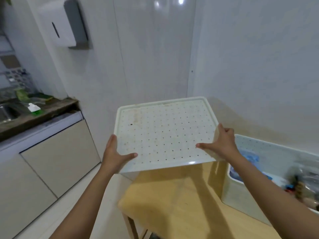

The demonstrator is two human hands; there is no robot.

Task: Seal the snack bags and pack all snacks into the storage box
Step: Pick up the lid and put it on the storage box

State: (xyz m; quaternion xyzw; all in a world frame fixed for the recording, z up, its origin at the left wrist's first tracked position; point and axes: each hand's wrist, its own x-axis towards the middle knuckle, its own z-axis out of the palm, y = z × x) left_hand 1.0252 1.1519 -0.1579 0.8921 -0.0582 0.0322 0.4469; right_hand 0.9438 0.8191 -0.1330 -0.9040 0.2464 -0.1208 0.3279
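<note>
I hold a white perforated lid [165, 131] flat in the air above the wooden table [181, 200]. My left hand [115, 156] grips its near left edge, thumb on top. My right hand [221, 144] grips its right edge, thumb lying on the upper face. At the right stands the white storage box [241, 195], uncovered, with a blue snack bag [250, 157] and other blurred, dark packets [303, 183] inside. My right forearm crosses in front of the box and hides part of its contents.
A kitchen counter with a sink [6, 112] and a green-capped bottle [34, 108] runs along the left, over beige cabinet doors [57, 161]. A paper dispenser [63, 23] hangs on the white wall. Bare floor lies between the cabinets and the table.
</note>
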